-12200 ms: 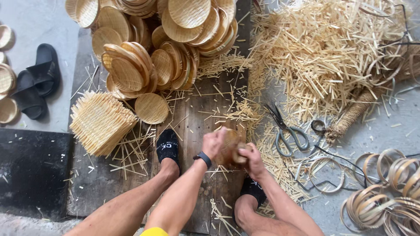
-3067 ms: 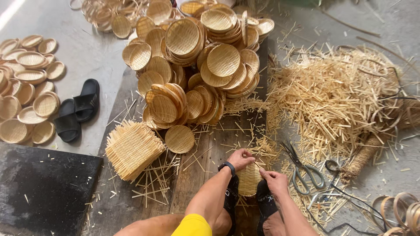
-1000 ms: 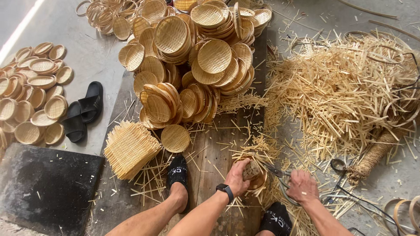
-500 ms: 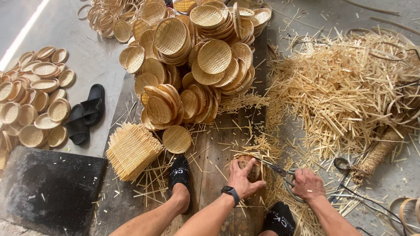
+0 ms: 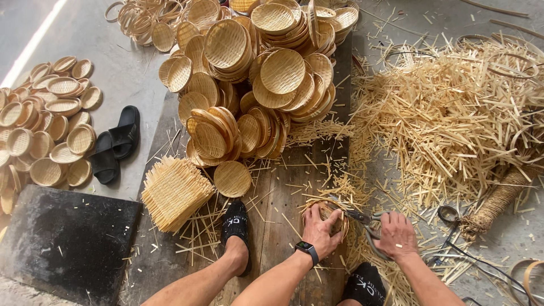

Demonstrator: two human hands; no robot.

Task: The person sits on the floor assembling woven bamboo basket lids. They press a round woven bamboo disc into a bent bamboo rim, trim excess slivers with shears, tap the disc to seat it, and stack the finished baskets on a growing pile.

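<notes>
A moment ago the right hand was just reaching for the scissors lying in the straw; now the right hand is wrapped around the scissor handles and the scissors point at about nine o'clock, toward the little basket. The left hand has moved too: before it lay loose on top, and now the left hand is cupped over the small round woven basket, fingers curled on its rim and pressing it onto the wooden board. So it looks like trimming time, with the blades right at the basket's edge. I cannot tell if the blades are apart or together. The basket sits just in front of the person, between the two black sandals. At twelve o'clock from the hands is a big pile of finished round baskets. At ten o'clock lies a stack of square woven mats. At two o'clock is a big heap of bamboo scraps.
</notes>
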